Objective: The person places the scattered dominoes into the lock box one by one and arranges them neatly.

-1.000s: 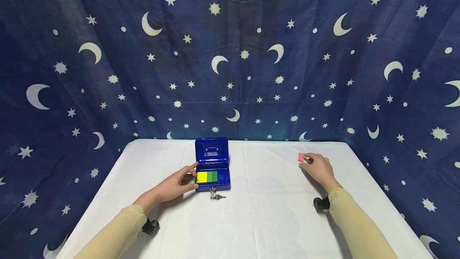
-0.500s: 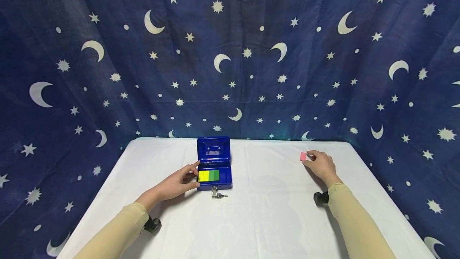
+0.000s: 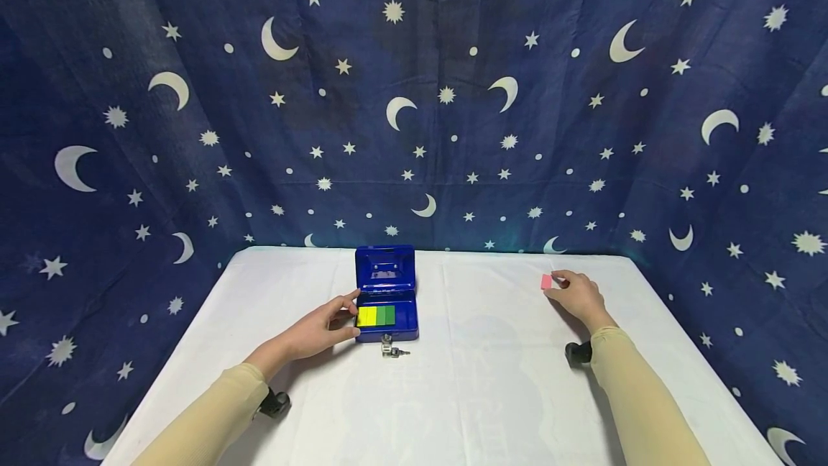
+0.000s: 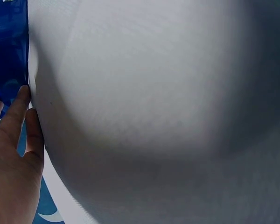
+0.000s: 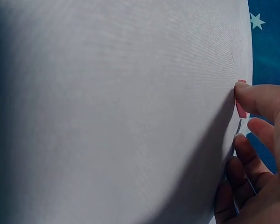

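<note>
A small blue cash box stands with its lid up, left of the table's middle. Inside, along its left part, lie yellow blocks and green blocks side by side. My left hand rests against the box's left side, thumb by the front corner, another fingertip by the hinge; the left wrist view shows extended fingers touching it. Far to the right, my right hand pinches a small pink block by its right end. In the right wrist view, the thumb overlaps one end of the block.
Keys hang from the lock at the box's front. A white cloth covers the table. Behind and at both sides hangs a dark blue curtain with moons and stars. Black camera mounts sit on both wrists.
The whole head view has shifted slightly. My right hand has moved a little to the right relative to the pink block. The left hand and cash box keep their places.
</note>
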The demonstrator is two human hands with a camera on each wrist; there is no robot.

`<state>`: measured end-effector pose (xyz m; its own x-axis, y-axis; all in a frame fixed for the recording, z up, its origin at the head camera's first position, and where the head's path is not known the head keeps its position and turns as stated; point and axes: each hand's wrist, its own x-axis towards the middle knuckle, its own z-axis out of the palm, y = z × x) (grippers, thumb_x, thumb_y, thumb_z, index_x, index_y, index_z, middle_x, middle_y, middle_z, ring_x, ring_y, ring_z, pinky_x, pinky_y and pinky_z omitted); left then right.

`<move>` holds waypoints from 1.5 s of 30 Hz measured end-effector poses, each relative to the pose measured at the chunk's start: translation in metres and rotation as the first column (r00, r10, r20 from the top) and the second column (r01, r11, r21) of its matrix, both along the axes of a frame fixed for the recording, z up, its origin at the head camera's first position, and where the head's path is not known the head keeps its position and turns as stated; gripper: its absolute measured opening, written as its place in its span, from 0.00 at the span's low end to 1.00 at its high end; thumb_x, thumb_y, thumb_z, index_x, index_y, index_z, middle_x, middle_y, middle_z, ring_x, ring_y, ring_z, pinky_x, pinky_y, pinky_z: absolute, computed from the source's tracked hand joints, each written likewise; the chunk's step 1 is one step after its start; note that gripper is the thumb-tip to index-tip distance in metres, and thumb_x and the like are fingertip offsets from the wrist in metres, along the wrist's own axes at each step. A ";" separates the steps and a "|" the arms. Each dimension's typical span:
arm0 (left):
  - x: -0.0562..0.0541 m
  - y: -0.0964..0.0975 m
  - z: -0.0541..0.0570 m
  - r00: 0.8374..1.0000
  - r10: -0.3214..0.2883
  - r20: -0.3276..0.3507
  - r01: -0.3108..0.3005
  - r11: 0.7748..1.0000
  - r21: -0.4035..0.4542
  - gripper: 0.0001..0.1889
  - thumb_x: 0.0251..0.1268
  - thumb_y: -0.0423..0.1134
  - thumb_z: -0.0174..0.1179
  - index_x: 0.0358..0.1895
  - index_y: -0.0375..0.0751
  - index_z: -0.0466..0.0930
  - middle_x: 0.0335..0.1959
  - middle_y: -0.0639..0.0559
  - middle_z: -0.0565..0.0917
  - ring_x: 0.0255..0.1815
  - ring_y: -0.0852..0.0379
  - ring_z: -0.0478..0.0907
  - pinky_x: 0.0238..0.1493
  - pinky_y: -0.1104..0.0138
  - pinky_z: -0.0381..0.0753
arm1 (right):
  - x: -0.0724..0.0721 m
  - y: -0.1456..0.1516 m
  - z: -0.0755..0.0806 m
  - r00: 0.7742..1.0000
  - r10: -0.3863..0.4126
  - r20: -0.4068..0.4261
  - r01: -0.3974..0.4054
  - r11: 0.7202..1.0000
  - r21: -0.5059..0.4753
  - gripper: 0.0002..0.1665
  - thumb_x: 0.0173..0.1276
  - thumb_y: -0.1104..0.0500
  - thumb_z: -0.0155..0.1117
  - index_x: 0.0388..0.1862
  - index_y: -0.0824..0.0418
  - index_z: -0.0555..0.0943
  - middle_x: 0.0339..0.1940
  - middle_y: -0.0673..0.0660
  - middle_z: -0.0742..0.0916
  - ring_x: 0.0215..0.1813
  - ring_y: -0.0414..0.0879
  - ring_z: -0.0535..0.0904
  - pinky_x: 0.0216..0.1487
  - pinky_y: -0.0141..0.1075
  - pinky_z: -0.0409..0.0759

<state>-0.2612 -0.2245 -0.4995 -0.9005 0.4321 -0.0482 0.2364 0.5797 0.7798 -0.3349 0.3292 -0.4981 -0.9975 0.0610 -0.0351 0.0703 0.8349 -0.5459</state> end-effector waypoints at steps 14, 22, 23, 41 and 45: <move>0.000 0.000 0.000 1.000 0.006 0.006 -0.006 1.000 -0.010 0.19 0.70 0.53 0.65 0.53 0.52 0.70 0.82 0.58 0.54 0.74 0.48 0.67 0.75 0.51 0.64 | -0.002 0.000 -0.001 0.997 -0.027 0.074 0.028 0.999 -0.017 0.37 0.71 0.48 0.64 0.72 0.66 0.69 0.61 0.75 0.73 0.63 0.71 0.67 0.64 0.71 0.62; 0.001 0.000 0.001 1.000 0.007 0.000 -0.007 1.000 -0.012 0.18 0.70 0.52 0.65 0.53 0.51 0.70 0.82 0.58 0.55 0.74 0.48 0.67 0.75 0.50 0.63 | 0.000 -0.001 0.000 1.000 -0.015 0.025 0.015 1.000 0.006 0.36 0.71 0.48 0.66 0.70 0.67 0.72 0.57 0.73 0.76 0.59 0.69 0.71 0.61 0.67 0.67; 0.001 0.000 0.001 1.000 0.007 0.001 -0.006 1.000 -0.011 0.18 0.70 0.52 0.65 0.53 0.51 0.70 0.82 0.58 0.55 0.74 0.48 0.67 0.75 0.50 0.63 | 0.000 -0.001 0.000 1.000 -0.014 0.021 0.014 1.000 0.006 0.36 0.71 0.48 0.66 0.69 0.67 0.73 0.57 0.73 0.76 0.59 0.69 0.71 0.61 0.67 0.67; 0.000 0.000 -0.001 1.000 -0.014 -0.006 0.014 1.000 -0.001 0.19 0.71 0.51 0.65 0.53 0.48 0.70 0.82 0.56 0.54 0.73 0.46 0.68 0.74 0.51 0.65 | 0.003 0.002 -0.003 0.999 -0.024 0.045 0.026 0.999 -0.046 0.38 0.68 0.45 0.69 0.69 0.65 0.73 0.59 0.72 0.76 0.61 0.68 0.69 0.63 0.67 0.66; 0.001 0.001 0.000 1.000 -0.010 -0.003 0.010 1.000 0.004 0.19 0.71 0.51 0.65 0.53 0.48 0.70 0.82 0.56 0.54 0.74 0.46 0.68 0.75 0.51 0.64 | 0.003 0.003 -0.004 0.999 -0.020 0.034 0.021 0.999 -0.037 0.38 0.67 0.45 0.69 0.68 0.66 0.73 0.59 0.73 0.77 0.61 0.68 0.70 0.63 0.67 0.66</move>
